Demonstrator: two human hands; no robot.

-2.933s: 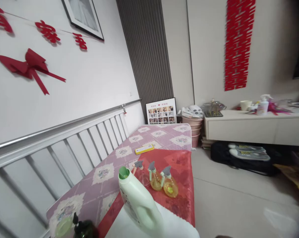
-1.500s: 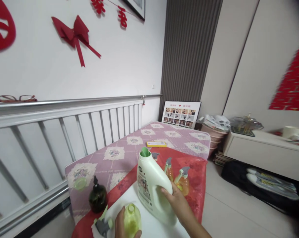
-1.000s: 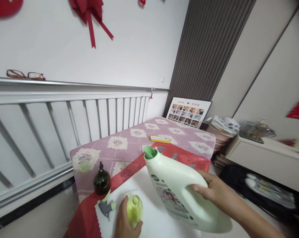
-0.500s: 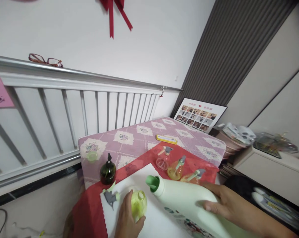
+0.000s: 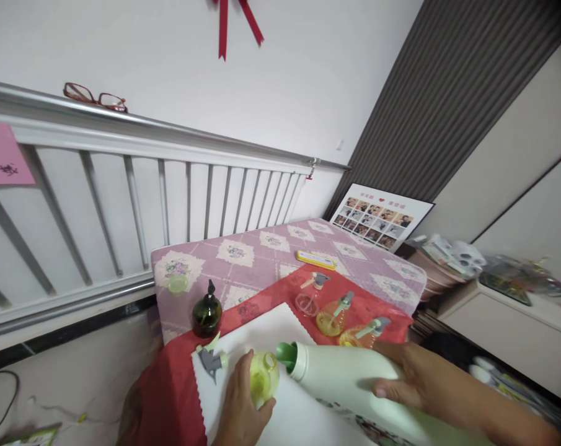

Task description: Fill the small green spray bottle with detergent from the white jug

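My right hand (image 5: pixel 419 381) grips a large pale-green jug (image 5: pixel 349 387) tipped on its side, its green spout right beside the open neck of a small yellow-green bottle (image 5: pixel 263 384). My left hand (image 5: pixel 240 409) holds that small bottle upright on a white cloth (image 5: pixel 266 325). A grey spray-trigger head (image 5: pixel 211 358) lies on the cloth just left of the bottle.
Three small spray bottles (image 5: pixel 336 313) stand on the red cloth (image 5: pixel 168 390) behind the jug. A dark green pump bottle (image 5: pixel 206 313), a pale green cap (image 5: pixel 178 284) and a yellow box (image 5: pixel 316 260) sit on the purple table cover. White railing with glasses (image 5: pixel 94 96) behind.
My right hand lifted the jug from standing and tipped it over until its spout came down beside the small bottle's neck. My left hand kept hold of the small bottle. The view dropped downward.
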